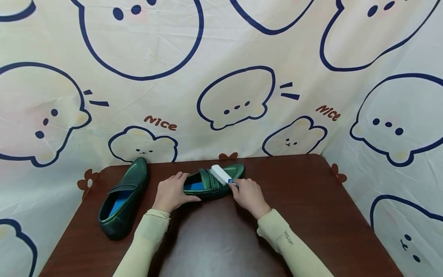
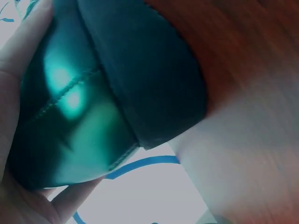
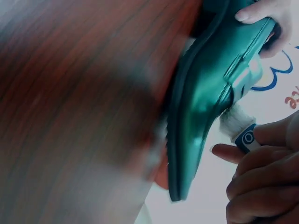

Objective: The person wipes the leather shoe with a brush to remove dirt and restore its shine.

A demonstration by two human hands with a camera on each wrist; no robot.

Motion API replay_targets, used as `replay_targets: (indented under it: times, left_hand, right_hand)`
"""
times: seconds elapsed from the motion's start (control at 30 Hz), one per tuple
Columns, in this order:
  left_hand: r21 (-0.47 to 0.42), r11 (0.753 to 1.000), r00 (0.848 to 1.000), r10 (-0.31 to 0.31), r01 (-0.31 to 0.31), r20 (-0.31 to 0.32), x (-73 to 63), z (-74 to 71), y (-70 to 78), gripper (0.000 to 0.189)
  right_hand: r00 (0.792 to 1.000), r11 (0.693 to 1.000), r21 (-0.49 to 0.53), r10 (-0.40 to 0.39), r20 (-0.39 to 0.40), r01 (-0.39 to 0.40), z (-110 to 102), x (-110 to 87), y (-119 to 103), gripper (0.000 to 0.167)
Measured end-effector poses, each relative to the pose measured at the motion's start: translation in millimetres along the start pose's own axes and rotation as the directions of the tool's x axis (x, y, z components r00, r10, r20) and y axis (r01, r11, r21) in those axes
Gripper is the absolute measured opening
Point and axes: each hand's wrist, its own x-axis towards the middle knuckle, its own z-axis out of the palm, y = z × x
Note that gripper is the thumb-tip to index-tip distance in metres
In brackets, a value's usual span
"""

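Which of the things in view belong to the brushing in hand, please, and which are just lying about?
In the job:
held green shoe, its heel end in the left hand
white-and-blue brush, in the right hand

Lying about:
other green shoe, untouched, though possibly its pair

The brown table and patterned cloth are just surroundings.

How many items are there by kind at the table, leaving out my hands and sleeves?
Green shoes: 2
White-headed brush: 1
Total: 3
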Motion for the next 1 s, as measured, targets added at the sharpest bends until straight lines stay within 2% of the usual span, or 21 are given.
replay_targets:
  times: [0.13,0.27,0.43,0.57,0.7,0.8,1.0]
  left_hand:
    - [0.003,1.000,0.999,0.027,-0.027,-0.033,-2.8,4.1,-3.3,0.093]
    - [0.013,0.999,0.997,0.045,-0.044,-0.059,-3.9,7.3,-4.2,0.091]
    - [0.030,0.998,0.995,0.058,-0.056,-0.077,-4.2,9.2,-4.6,0.091]
    - [0.030,0.998,0.995,0.059,-0.056,-0.082,-5.0,9.8,-5.5,0.091]
    - [0.028,0.998,0.995,0.058,-0.056,-0.085,-4.4,9.4,-5.8,0.091]
    - [0.028,0.998,0.995,0.055,-0.053,-0.082,-3.1,9.0,-5.4,0.092]
    - [0.031,0.998,0.996,0.054,-0.052,-0.070,-6.7,8.0,-6.3,0.092]
  right_hand:
    - [0.999,0.997,-0.078,0.024,-0.027,-0.026,-3.1,1.8,17.4,0.023]
    - [0.992,0.977,-0.201,0.042,-0.122,-0.066,-10.9,2.0,35.6,0.024]
    - [0.975,0.958,-0.258,0.072,-0.212,-0.127,-18.7,1.7,49.1,0.025]
    - [0.980,0.968,-0.230,0.055,-0.191,-0.099,-19.4,-0.5,44.2,0.026]
    - [0.993,0.990,-0.140,-0.009,-0.120,-0.008,-14.1,-6.2,23.0,0.025]
    - [0.996,0.996,-0.088,-0.039,-0.086,0.031,-8.0,-8.1,9.6,0.025]
    - [0.997,0.996,-0.085,-0.014,-0.070,0.008,-0.6,-6.9,14.8,0.024]
